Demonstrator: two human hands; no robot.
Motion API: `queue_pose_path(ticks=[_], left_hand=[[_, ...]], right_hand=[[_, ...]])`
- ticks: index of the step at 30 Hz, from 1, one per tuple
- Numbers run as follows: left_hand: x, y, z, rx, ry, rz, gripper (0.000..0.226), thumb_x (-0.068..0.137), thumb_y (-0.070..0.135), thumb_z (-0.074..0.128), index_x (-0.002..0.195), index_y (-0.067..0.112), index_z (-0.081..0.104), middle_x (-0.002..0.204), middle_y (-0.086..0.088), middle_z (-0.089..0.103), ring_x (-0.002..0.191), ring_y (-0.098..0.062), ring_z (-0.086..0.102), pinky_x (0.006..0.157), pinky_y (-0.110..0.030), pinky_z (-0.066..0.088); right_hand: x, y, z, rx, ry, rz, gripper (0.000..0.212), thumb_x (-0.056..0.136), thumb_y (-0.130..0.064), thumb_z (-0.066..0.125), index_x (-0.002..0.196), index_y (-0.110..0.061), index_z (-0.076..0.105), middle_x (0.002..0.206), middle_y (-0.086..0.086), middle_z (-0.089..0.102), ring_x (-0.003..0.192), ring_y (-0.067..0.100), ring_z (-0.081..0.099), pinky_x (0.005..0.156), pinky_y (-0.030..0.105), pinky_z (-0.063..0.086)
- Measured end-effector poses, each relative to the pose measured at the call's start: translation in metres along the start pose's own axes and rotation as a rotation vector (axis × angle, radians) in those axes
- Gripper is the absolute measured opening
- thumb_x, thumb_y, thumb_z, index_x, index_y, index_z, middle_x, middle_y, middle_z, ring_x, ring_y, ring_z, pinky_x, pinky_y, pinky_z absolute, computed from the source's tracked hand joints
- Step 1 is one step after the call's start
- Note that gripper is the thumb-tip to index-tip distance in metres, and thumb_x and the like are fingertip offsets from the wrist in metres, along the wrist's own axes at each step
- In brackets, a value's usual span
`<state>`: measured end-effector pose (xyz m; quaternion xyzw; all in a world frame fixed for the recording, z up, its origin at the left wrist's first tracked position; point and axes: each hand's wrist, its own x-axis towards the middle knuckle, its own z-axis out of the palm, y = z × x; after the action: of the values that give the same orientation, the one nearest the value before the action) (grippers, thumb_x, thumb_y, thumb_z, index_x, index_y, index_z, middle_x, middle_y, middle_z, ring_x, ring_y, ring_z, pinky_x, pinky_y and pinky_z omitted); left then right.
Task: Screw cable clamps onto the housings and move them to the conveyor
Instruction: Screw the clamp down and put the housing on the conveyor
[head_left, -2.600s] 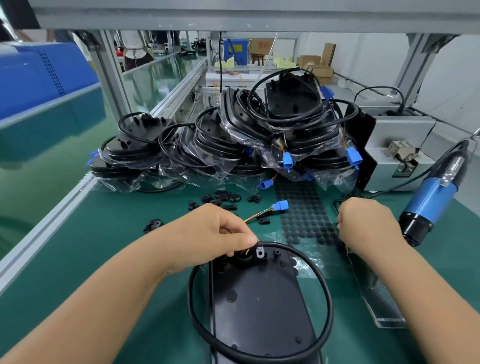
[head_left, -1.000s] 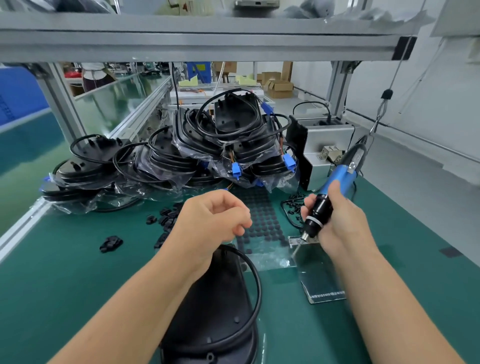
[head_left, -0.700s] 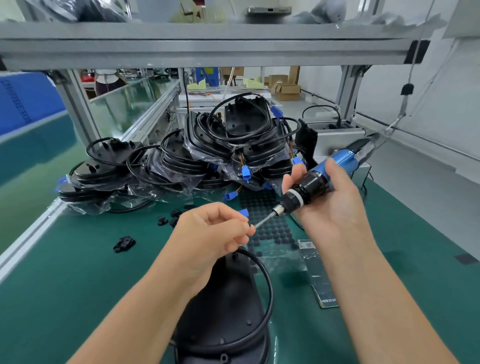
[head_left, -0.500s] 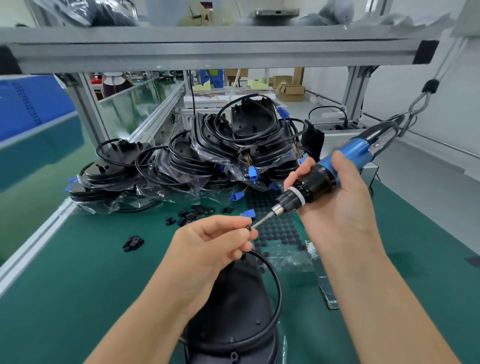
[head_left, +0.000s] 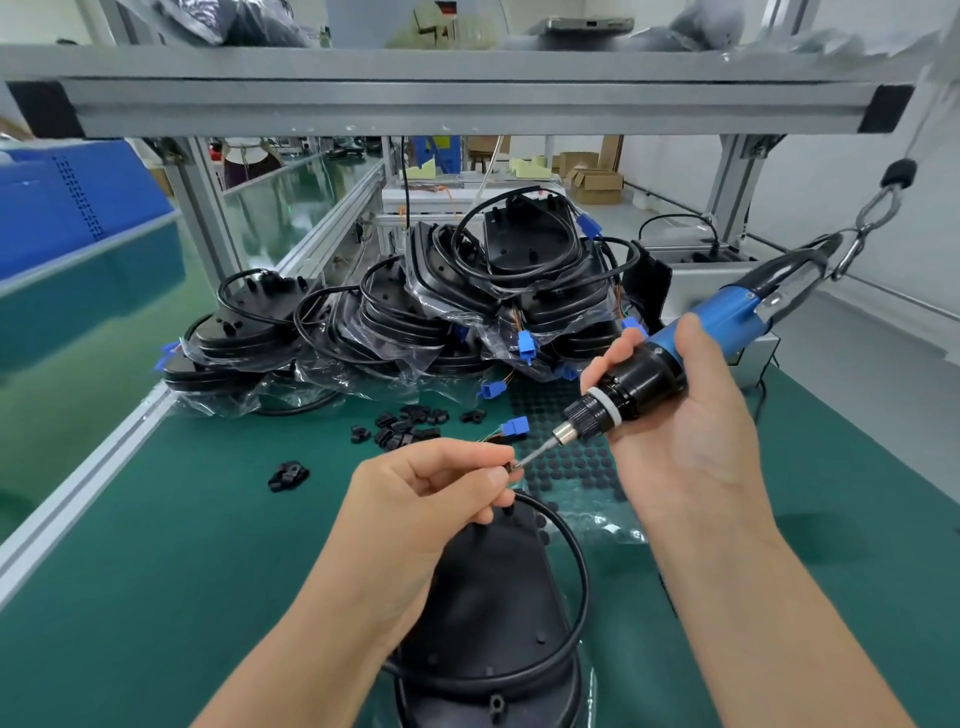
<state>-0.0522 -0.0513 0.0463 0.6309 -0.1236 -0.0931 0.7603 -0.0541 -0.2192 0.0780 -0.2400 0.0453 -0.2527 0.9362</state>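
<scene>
Loading screw: my left hand (head_left: 436, 499) pinches a small screw (head_left: 511, 466) against the bit; right hand (head_left: 675, 415) wraps the electric screwdriver (head_left: 654, 371), frame centre. Next, probably: drive into housing (head_left: 488, 613) below.

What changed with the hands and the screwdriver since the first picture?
The right hand took hold of the hanging electric screwdriver and brought its bit to the left hand, which left the housing and now pinches something small at the tip. The housing stayed on the mat.
</scene>
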Motion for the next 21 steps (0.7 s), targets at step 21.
queue_pose_path(ticks=[21], left_hand=[[-0.0012, -0.0073, 0.0053, -0.165, 0.099, -0.100, 0.022, 0.080, -0.009, 0.065, 0.076, 0.008, 0.079, 0.082, -0.017, 0.074, 0.063, -0.014, 0.067, 0.057, -0.017, 0.053]], right_hand=[[-0.0021, 0.0068, -0.0057, 0.016, 0.080, -0.027, 0.018, 0.093, -0.024, 0.060, 0.104, -0.011, 0.055, 0.079, 0.005, 0.062, 0.064, 0.015, 0.061, 0.065, 0.032, 0.052]])
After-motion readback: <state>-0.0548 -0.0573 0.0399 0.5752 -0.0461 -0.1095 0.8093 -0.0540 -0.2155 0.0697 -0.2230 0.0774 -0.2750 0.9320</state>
